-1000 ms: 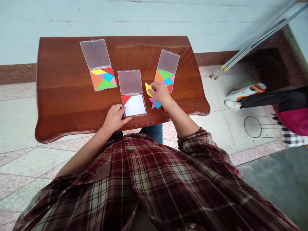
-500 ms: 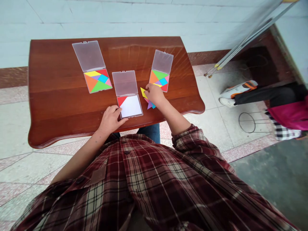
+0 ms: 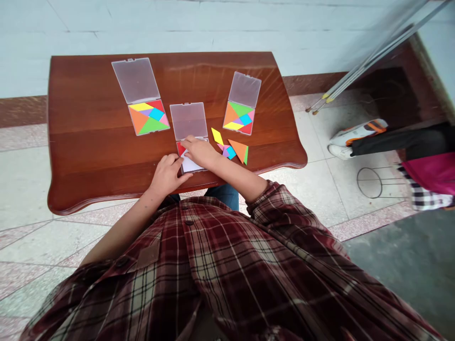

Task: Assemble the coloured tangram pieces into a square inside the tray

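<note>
An open tangram box (image 3: 188, 122) with a clear lid lies near the table's front edge. In its white-bottomed tray, a red triangle (image 3: 180, 148) sits in the upper left corner. My left hand (image 3: 168, 175) grips the tray's lower left edge, thumb along the front side. My right hand (image 3: 199, 151) reaches across the tray, its bunched fingertips on the red triangle and covering part of it. Loose to the right are a yellow parallelogram (image 3: 217, 136), a blue square (image 3: 231, 152), a purple triangle (image 3: 225, 152), a pink triangle, an orange triangle (image 3: 240, 149) and a partly covered green triangle (image 3: 246, 155).
Two more open boxes with filled tangrams stand on the wooden table (image 3: 85, 142): one box at left (image 3: 149, 117), one at right (image 3: 239, 117). A pale wall is behind the table. Crutches (image 3: 355, 68) lean at right, near a seated person's leg (image 3: 384, 144).
My right hand has moved left from the loose pieces onto the tray's red triangle, uncovering the orange and green triangles. My left hand stays at the tray's edge.
</note>
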`<state>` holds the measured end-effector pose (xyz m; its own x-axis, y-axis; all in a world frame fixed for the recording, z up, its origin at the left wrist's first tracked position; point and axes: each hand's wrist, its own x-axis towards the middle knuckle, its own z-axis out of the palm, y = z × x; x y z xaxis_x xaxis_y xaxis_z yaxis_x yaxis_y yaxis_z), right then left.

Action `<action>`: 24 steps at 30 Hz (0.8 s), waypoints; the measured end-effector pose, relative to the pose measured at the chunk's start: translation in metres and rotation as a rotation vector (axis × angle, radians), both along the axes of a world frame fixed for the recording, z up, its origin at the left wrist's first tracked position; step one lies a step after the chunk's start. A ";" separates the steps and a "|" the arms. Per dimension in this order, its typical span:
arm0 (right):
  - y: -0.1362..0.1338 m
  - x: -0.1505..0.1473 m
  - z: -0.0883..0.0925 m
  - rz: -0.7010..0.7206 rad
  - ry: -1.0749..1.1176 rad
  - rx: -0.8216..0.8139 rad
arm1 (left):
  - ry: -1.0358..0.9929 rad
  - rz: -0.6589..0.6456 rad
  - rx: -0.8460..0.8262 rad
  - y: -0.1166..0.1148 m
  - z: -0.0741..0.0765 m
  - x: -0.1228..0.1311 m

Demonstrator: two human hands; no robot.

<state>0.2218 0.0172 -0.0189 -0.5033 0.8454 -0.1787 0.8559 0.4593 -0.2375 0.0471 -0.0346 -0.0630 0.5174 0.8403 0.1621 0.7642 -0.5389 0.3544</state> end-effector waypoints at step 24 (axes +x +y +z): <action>-0.003 0.006 0.006 0.046 -0.009 -0.042 | -0.021 0.003 -0.024 -0.002 0.004 0.002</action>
